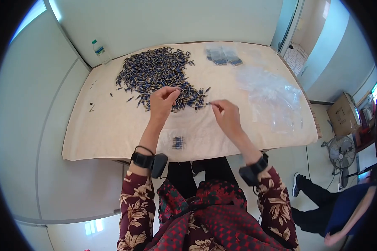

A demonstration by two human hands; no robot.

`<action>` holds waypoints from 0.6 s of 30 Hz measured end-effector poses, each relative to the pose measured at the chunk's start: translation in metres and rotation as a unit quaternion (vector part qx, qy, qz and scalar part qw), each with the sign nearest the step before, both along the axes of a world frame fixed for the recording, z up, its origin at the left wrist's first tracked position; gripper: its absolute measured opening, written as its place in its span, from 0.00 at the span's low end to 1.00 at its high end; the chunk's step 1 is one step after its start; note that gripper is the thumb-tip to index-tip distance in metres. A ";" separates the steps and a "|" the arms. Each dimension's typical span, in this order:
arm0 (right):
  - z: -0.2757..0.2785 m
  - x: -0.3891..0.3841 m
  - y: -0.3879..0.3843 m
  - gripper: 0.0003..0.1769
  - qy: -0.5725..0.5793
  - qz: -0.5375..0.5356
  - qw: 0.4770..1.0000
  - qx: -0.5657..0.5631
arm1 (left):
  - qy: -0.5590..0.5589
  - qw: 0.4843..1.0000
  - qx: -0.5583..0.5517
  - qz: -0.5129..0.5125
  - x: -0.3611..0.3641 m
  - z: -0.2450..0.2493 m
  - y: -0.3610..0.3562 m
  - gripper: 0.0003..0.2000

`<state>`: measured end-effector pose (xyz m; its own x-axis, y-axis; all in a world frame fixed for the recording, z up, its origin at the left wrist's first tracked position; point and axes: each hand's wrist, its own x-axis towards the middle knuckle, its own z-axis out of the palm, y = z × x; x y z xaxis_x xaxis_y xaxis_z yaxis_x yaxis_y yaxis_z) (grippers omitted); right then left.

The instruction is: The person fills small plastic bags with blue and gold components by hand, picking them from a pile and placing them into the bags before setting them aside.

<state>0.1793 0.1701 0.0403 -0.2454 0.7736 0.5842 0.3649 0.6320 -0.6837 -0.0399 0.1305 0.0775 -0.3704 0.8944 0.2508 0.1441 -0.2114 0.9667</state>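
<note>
A large heap of small dark-blue and gold cylindrical pieces point(155, 67) lies on the cloth-covered table. My left hand point(161, 103) is over the heap's near edge, thumb and fingers pinched together; what they hold, if anything, is too small to make out. To the right of the heap, my right hand point(228, 116) pinches one small dark cylindrical piece point(209, 103) between thumb and forefinger. Closer to me, a small clear plastic bag point(178, 143) with several blue pieces in it lies flat on the cloth between my forearms.
Filled clear bags point(223, 56) lie at the back right. Loose clear plastic bags point(274, 100) spread over the table's right side. A water bottle point(100, 52) stands at the back left. On the floor at right are a fan point(341, 152), a cardboard box point(343, 113) and another person point(335, 209).
</note>
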 end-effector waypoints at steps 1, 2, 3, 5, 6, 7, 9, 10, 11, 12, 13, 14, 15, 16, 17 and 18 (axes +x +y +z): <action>-0.004 -0.006 0.015 0.06 0.001 0.003 1.000 0.000 | 0.001 1.000 0.000 0.003 -0.001 0.006 -0.013 0.07; -0.008 -0.011 0.029 0.06 -0.033 -0.009 0.999 0.024 | -0.049 0.999 -0.006 -0.001 -0.002 0.010 -0.028 0.06; -0.013 -0.016 0.041 0.05 -0.066 -0.020 0.996 0.048 | -0.098 0.995 -0.013 -0.005 -0.003 0.010 -0.042 0.07; -0.021 -0.025 0.061 0.05 -0.101 -0.017 0.994 0.046 | -0.124 0.992 -0.004 -0.009 -0.008 0.002 -0.064 0.07; -0.025 -0.028 0.069 0.06 -0.137 -0.015 0.989 0.044 | -0.153 0.988 0.005 -0.015 -0.009 -0.001 -0.074 0.07; -0.024 -0.030 0.072 0.06 -0.174 -0.013 0.984 0.041 | -0.152 0.988 0.004 -0.013 -0.009 -0.005 -0.082 0.07; -0.022 -0.033 0.076 0.06 -0.207 -0.005 0.978 0.027 | -0.180 0.984 0.000 -0.019 -0.008 -0.012 -0.098 0.08; -0.020 -0.034 0.076 0.06 -0.240 0.002 0.971 0.015 | -0.195 0.981 -0.002 -0.021 -0.007 -0.013 -0.103 0.08; -0.019 -0.036 0.075 0.07 -0.273 0.012 0.962 0.002 | -0.196 0.981 -0.004 -0.015 -0.006 -0.014 -0.105 0.08; -0.018 -0.039 0.075 0.07 -0.274 0.020 0.962 0.000 | -0.205 0.979 0.003 -0.024 -0.002 -0.015 -0.107 0.08; -0.018 -0.040 0.076 0.07 -0.282 0.020 0.959 0.002 | -0.213 0.976 0.009 -0.032 0.004 -0.015 -0.109 0.08; -0.018 -0.039 0.077 0.07 -0.290 0.020 0.957 0.004 | -0.223 0.974 0.016 -0.042 0.009 -0.015 -0.111 0.08; -0.017 -0.039 0.079 0.08 -0.300 0.018 0.954 0.008 | -0.226 0.973 0.015 -0.036 0.014 -0.016 -0.113 0.08; -0.019 -0.039 0.082 0.08 -0.302 0.022 0.953 0.009 | -0.229 0.972 0.017 -0.048 0.018 -0.014 -0.114 0.08; -0.021 -0.039 0.085 0.07 -0.311 0.030 0.950 0.030 | -0.232 0.971 0.019 -0.060 0.022 -0.013 -0.115 0.08; -0.023 -0.040 0.088 0.07 -0.319 0.038 0.946 0.051 | -0.234 0.969 0.021 -0.072 0.025 -0.013 -0.115 0.08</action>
<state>0.1390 0.2585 0.0169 -0.6253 0.6874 0.3695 0.6339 0.7235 -0.2732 -0.0146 0.0155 0.0644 -0.3251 0.9376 0.1232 -0.3425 -0.2382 0.9088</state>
